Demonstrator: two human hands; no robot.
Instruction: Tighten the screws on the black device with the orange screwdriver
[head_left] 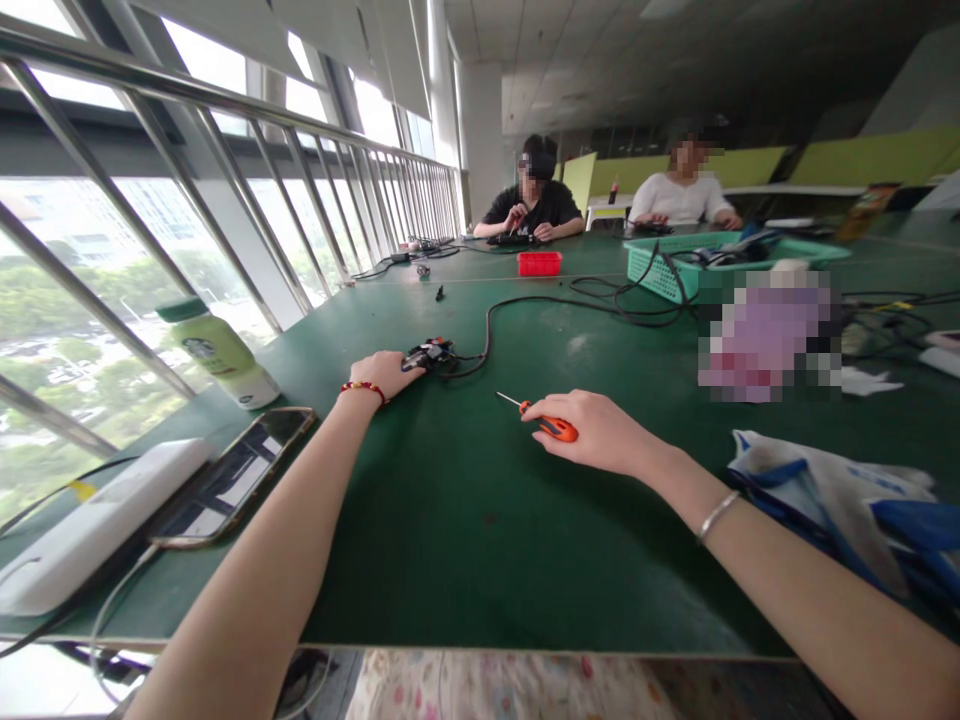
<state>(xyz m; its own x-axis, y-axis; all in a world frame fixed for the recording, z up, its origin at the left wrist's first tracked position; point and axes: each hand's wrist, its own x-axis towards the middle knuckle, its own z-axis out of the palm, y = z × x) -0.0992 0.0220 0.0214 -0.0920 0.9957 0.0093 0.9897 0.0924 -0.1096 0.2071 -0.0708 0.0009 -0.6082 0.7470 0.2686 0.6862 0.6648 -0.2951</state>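
Observation:
On the green table, my left hand (384, 374), with a red bead bracelet at its wrist, reaches forward. Its fingers close on the near side of a small black electronic device (430, 354) with open-looking inner parts; its exact kind is unclear. A black cable (489, 318) runs from that device toward the right. My right hand (592, 432) is closed around the orange handle of a screwdriver (558, 428). The thin metal shaft points left and away from me, apart from the device.
At left stand a green-capped bottle (217, 350), a phone (236, 480) and a white power strip (105, 525). A red box (538, 264), a teal basket (652, 270) and a blue-white bag (840, 500) lie farther off. Two people (534, 205) sit across the table.

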